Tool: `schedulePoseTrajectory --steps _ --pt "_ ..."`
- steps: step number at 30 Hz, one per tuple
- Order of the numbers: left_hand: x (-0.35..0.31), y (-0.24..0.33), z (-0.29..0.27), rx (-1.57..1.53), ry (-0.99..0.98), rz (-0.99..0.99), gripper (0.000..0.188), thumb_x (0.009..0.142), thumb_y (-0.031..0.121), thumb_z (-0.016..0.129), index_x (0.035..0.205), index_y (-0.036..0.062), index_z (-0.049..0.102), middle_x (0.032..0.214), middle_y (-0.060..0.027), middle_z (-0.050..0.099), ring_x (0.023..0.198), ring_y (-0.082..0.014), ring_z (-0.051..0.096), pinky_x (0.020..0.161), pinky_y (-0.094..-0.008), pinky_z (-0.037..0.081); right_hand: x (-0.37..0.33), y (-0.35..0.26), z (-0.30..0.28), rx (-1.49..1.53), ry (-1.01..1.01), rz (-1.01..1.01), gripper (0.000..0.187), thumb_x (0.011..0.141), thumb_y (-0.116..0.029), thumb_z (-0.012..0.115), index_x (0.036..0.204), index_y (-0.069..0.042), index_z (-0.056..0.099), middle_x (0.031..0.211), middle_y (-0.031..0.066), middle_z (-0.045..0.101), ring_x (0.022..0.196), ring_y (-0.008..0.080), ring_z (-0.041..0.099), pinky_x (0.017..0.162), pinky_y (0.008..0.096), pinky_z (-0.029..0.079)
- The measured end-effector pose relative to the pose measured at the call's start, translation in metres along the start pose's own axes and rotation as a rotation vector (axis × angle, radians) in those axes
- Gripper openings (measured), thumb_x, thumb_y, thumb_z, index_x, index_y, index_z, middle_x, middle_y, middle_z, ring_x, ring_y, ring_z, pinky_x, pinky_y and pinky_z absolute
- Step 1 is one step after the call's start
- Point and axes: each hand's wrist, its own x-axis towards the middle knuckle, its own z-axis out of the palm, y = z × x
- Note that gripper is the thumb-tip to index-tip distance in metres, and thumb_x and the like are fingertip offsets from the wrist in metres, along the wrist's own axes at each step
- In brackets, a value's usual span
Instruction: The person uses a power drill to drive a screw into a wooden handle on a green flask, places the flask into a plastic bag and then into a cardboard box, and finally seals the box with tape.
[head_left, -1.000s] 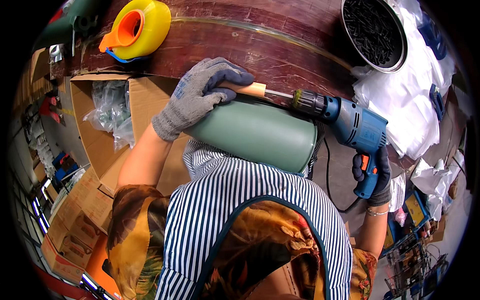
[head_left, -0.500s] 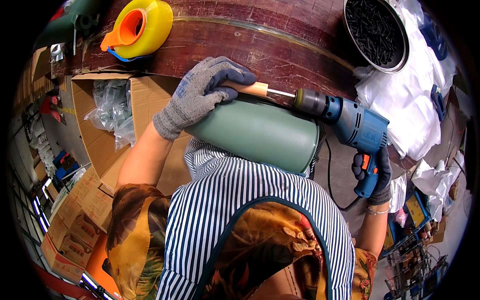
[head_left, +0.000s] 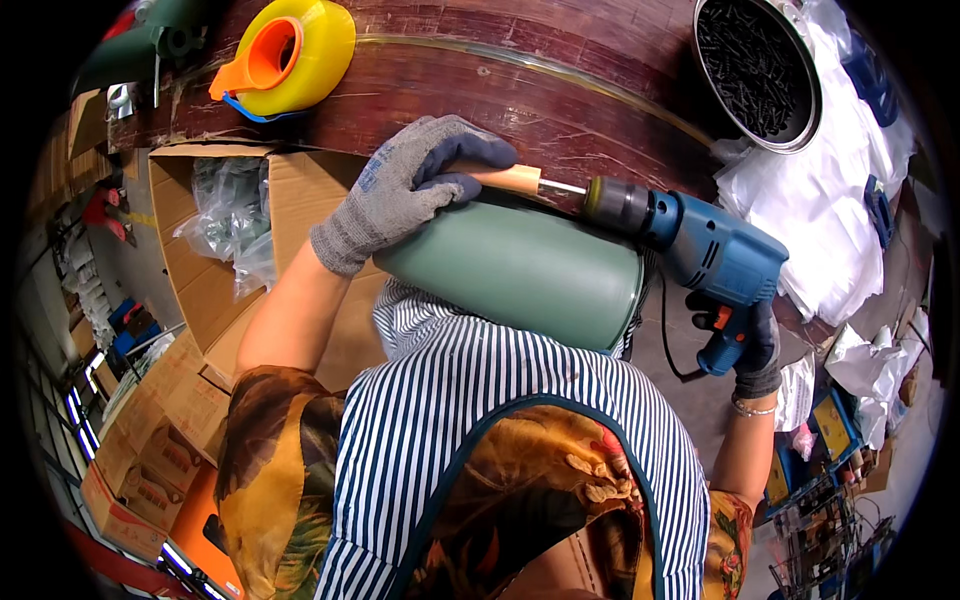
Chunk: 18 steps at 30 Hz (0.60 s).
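Note:
My left hand (head_left: 405, 185), in a grey and dark-blue work glove, is closed round a tan wooden-looking rod (head_left: 514, 178). The hand rests on the upper left of a green cylinder (head_left: 520, 265), which lies across my lap. My gloved right hand (head_left: 758, 350) grips the handle of a blue corded power drill (head_left: 715, 250). From its black chuck (head_left: 618, 205) a thin metal shaft (head_left: 563, 187) runs left to the end of the rod. How deep the shaft goes into the rod is hidden. The rod's left end is covered by my fingers.
A dark red table (head_left: 450, 85) spans the far side. On it stand a yellow container (head_left: 325, 65) with an orange spout and a metal tin (head_left: 808, 130) of black screws. White plastic sheeting (head_left: 800, 230) lies at right. An open cardboard box (head_left: 295, 205) stands at left.
The drill chuck has come slightly closer to the rod, so less of the shaft shows. The drill's handle has risen a little with my right hand. My left hand keeps its hold.

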Motion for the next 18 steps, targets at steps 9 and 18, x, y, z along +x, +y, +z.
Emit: schedulePoseTrajectory --steps 9,18 --pt "-0.040 0.012 0.012 0.485 0.176 -0.013 0.044 0.073 0.020 0.077 0.115 0.0065 0.072 0.108 -0.0120 0.072 0.103 -0.0305 0.065 0.094 -0.0401 0.049 -0.039 0.030 -0.061 0.160 0.016 -0.129 0.064 0.093 -0.048 0.066 0.128 0.004 0.055 0.108 0.0210 0.068 0.089 0.0287 0.069 0.071 0.0398 0.059" --pt "-0.015 0.177 0.042 1.289 -0.156 0.538 0.037 0.073 0.018 0.073 0.109 0.0146 0.072 0.106 -0.0033 0.067 0.104 -0.0253 0.060 0.092 -0.0414 0.047 0.005 -0.002 0.062 -1.212 0.664 -0.480 0.051 0.089 -0.046 0.072 0.112 -0.001 0.062 0.077 0.0184 0.070 0.072 0.0338 0.072 0.062 0.0406 0.055"
